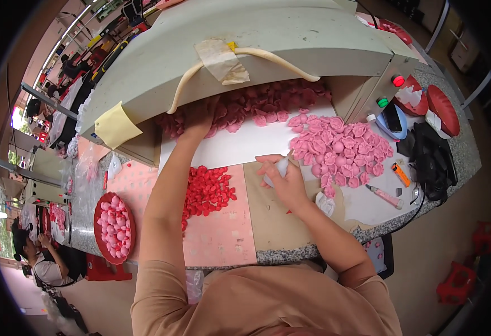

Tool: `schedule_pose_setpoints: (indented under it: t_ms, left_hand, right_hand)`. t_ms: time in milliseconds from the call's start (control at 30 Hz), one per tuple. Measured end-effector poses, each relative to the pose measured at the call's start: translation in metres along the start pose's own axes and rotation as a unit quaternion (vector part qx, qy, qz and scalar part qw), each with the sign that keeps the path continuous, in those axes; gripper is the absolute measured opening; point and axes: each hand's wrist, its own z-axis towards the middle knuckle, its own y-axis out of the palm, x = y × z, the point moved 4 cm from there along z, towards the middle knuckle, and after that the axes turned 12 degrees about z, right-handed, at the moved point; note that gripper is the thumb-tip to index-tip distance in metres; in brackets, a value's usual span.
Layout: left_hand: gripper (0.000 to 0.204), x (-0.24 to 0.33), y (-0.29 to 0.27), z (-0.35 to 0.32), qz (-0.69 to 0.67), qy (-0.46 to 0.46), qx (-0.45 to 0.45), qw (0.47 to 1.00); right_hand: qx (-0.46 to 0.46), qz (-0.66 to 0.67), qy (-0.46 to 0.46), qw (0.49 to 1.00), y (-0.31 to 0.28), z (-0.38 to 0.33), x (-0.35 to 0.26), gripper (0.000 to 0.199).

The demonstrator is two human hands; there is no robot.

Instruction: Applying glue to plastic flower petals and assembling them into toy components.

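Note:
My left hand (200, 116) reaches under the grey hood (290, 33), at the left end of a row of pink petal-like pieces (245, 106). Shade and the pieces hide its fingers. In my right hand (290, 187) is a small whitish squeeze bottle (282, 167), the fingers wrapped round it above the brown sheet. To the right of that hand lies a heap of lighter pink flower-like pieces (341, 147). Small red pieces (207, 190) are spread on the pink sheet between my forearms.
A red basket (98, 227) of pink balls stands at the left. On the right are a blue tray (405, 120) with a phone, a black bag (433, 159), an orange lighter (401, 175) and a tube (385, 197). A person (52, 263) sits at far left.

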Motion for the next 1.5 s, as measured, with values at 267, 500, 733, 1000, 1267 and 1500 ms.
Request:
schedule_pose_setpoints:
  t_ms: [267,500,733,1000,1267,1500]
  left_hand:
    - [0.037,-0.001,-0.063,0.000,-0.169,-0.045,0.004,0.985]
    - [0.029,0.014,-0.121,-0.070,-0.696,-0.344,-0.122,0.618]
    - [0.032,0.039,-0.134,-0.144,-0.802,-0.406,-0.093,0.429]
    - [0.023,0.085,-0.138,-0.165,-0.789,-0.359,-0.264,0.424]
    - [0.019,0.096,-0.133,-0.169,-0.814,-0.360,-0.283,0.357]
    - [0.021,0.099,-0.130,-0.170,-0.808,-0.383,-0.237,0.381]
  right_hand:
    - [-0.079,-0.154,-0.060,0.983,0.007,0.000,0.017,0.018]
    - [-0.177,-0.381,-0.152,0.895,0.044,-0.004,0.025,0.025]
    - [-0.221,-0.429,-0.134,0.866,0.056,0.001,0.036,0.026]
    - [-0.020,0.004,0.110,0.994,0.038,0.010,0.027,0.012]
    - [-0.096,-0.007,0.095,0.991,0.038,0.009,0.033,0.016]
    - [-0.093,-0.042,0.068,0.992,0.037,0.006,0.033,0.026]
